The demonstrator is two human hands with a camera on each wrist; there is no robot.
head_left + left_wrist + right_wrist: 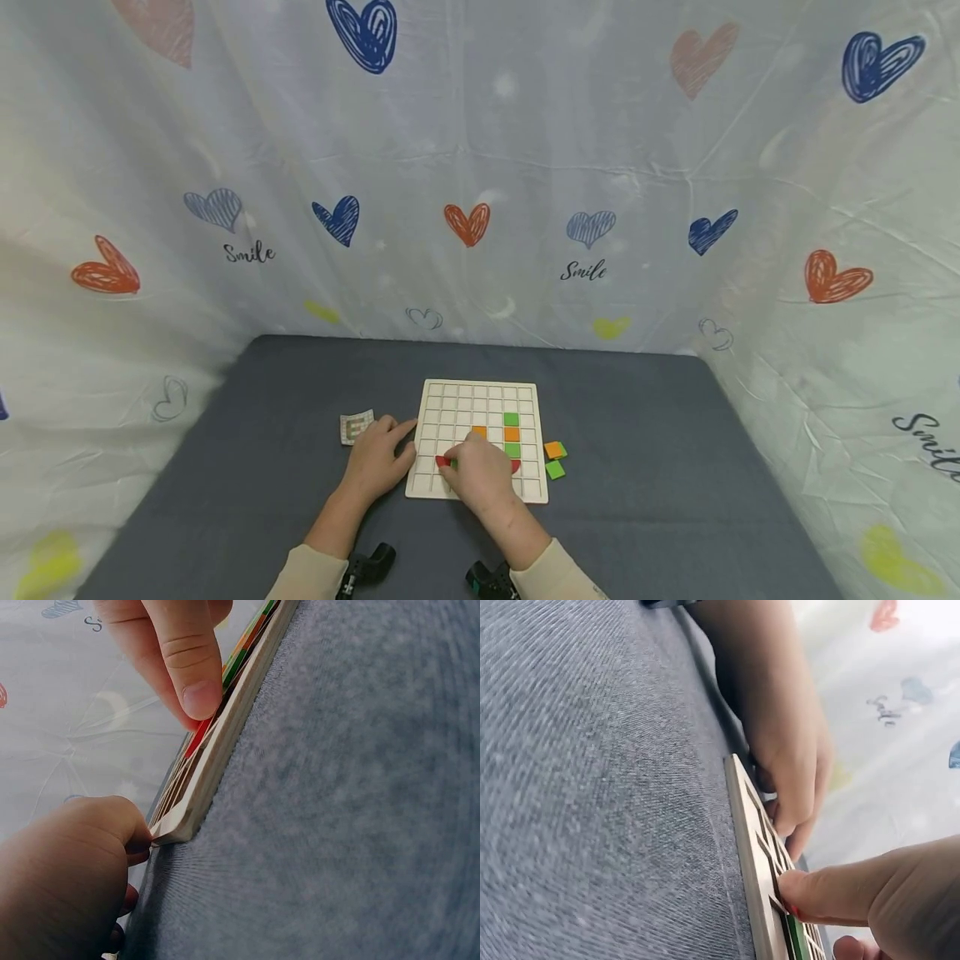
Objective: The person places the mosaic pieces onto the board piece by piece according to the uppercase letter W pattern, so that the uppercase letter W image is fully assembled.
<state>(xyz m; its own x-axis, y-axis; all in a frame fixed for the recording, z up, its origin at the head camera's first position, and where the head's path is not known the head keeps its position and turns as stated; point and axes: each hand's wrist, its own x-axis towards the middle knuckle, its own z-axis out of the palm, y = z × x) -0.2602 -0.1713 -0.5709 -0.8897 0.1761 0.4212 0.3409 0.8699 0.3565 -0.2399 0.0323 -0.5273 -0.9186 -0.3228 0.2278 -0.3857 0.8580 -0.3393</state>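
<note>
A pale wooden grid board (pixel 476 392) lies on the dark cloth, with coloured pieces in some of its squares. My right hand (pixel 483 473) is over the lower middle of the board. Its thumb and forefinger pinch a red piece (pixel 197 739) low at a square near the front edge. Beside that piece sits a green piece (pixel 798 939), partly covered by the hand. My left hand (pixel 375 461) rests at the board's left side, its thumb and forefinger touching the edge. Toward the right, green pieces (pixel 512 419) and an orange piece (pixel 512 434) form a column.
Loose orange (pixel 552 450) and green (pixel 555 470) pieces lie just right of the board. A small printed card (pixel 356 427) lies beyond the left hand. Dark cloth (pixel 660 467) covers the table, and a curtain with hearts (pixel 465 225) hangs behind.
</note>
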